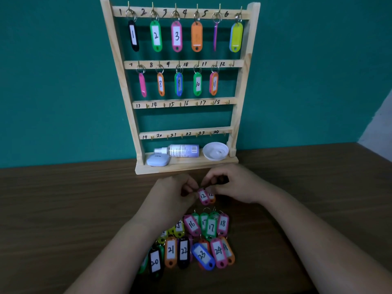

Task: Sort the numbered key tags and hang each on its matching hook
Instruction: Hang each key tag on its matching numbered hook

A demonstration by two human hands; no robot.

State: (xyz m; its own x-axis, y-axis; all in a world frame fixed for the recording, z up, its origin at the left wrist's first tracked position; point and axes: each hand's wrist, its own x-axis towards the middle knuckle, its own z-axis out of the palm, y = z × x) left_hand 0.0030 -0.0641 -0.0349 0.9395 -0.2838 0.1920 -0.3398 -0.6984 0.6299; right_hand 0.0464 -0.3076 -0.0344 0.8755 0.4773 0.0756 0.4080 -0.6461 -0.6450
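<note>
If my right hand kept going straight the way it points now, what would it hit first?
Probably the left hand: the right hand points across at it, both pinching the ring end of the 12 tags between them. Little gap shows between the fingers, though depth is unclear.

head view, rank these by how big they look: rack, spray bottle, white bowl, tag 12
1. rack
2. bottle
3. bowl, not far behind the bottle
4. tag 12, smallest even though it is nearest the camera
</note>
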